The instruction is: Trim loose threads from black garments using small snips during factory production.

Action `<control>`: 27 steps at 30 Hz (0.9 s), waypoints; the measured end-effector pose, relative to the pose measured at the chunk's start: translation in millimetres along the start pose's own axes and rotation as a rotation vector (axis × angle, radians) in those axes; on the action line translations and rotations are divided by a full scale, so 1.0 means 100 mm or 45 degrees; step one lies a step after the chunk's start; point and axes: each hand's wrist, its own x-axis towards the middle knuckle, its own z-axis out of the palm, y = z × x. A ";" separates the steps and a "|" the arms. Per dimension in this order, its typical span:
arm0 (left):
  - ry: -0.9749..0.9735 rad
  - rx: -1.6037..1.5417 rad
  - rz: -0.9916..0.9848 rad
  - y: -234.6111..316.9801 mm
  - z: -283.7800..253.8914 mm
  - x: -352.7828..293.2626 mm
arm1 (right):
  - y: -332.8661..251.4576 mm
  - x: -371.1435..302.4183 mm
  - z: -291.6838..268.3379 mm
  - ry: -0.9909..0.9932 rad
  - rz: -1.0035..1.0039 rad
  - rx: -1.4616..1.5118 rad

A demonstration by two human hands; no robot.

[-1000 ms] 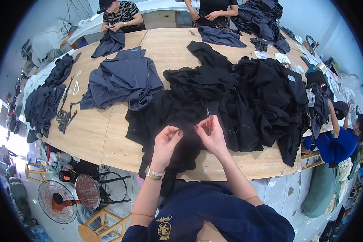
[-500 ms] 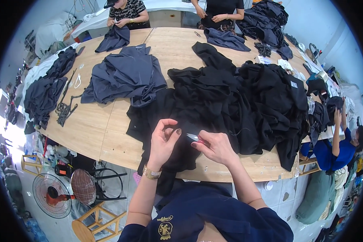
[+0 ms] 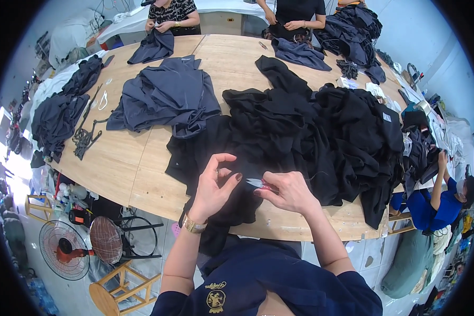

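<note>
My right hand (image 3: 288, 192) is closed around a small pair of thread snips (image 3: 254, 183) with pale blades and a red grip. The blades point left, toward my left hand (image 3: 214, 185). That hand is over the black cloth, its index finger curved and its thumb stretched apart from it; nothing plainly shows between them. A heap of black garments (image 3: 279, 118) lies under and beyond both hands, partly hanging over the near table edge. A loose thread (image 3: 321, 175) shows on the black cloth right of the snips.
A dark grey-blue garment pile (image 3: 166, 97) lies left on the wooden table (image 3: 158, 184). Black cords (image 3: 84, 139) lie further left. Co-workers handle cloth across the table and at right. A fan (image 3: 64, 250) and a wooden stool (image 3: 122, 289) stand below left.
The view has shifted slightly. Both hands keep nearly the same pose, and the snips stay close to my left thumb. The co-worker at right has lowered their hands.
</note>
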 end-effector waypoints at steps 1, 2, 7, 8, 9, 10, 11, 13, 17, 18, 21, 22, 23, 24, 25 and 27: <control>0.000 0.001 0.000 0.00 -0.01 0.00 | 0.00 0.00 0.00 0.000 0.000 0.001; -0.015 0.002 -0.010 0.01 -0.01 0.00 | 0.01 0.00 0.00 -0.001 -0.007 0.012; -0.054 -0.015 -0.023 0.04 0.00 0.01 | 0.01 0.02 -0.02 -0.029 -0.009 0.013; -0.074 0.002 -0.015 0.04 0.00 0.02 | 0.03 0.01 -0.02 -0.037 -0.022 0.012; -0.092 0.020 -0.008 0.03 -0.01 0.02 | 0.04 0.01 -0.02 -0.045 -0.035 0.012; -0.093 0.020 -0.009 0.04 -0.01 0.02 | 0.04 0.02 -0.02 -0.045 -0.034 0.013; -0.114 0.025 -0.009 0.05 -0.01 0.02 | 0.04 0.02 -0.03 -0.062 -0.045 0.027; -0.136 0.030 -0.003 0.07 -0.02 0.02 | 0.04 0.02 -0.05 -0.074 -0.057 0.038; -0.201 -0.055 -0.056 0.09 -0.02 0.03 | 0.05 0.02 -0.05 -0.072 -0.116 0.080; -0.224 -0.095 -0.091 0.10 -0.02 0.04 | 0.05 0.02 -0.04 -0.067 -0.125 0.088; -0.245 -0.122 -0.115 0.10 -0.02 0.04 | 0.07 0.02 -0.01 -0.060 -0.139 0.103; -0.244 -0.121 -0.116 0.10 -0.02 0.04 | 0.08 0.02 -0.01 -0.060 -0.139 0.105; -0.240 -0.133 -0.123 0.09 -0.03 0.04 | 0.09 0.02 0.00 -0.056 -0.158 0.133; -0.238 -0.146 -0.129 0.08 -0.03 0.04 | 0.11 0.01 0.01 -0.051 -0.174 0.159; -0.240 -0.147 -0.129 0.07 -0.03 0.05 | 0.12 0.01 0.04 -0.050 -0.172 0.159; -0.231 -0.164 -0.131 0.05 -0.04 0.05 | 0.16 0.00 0.13 0.126 0.190 0.762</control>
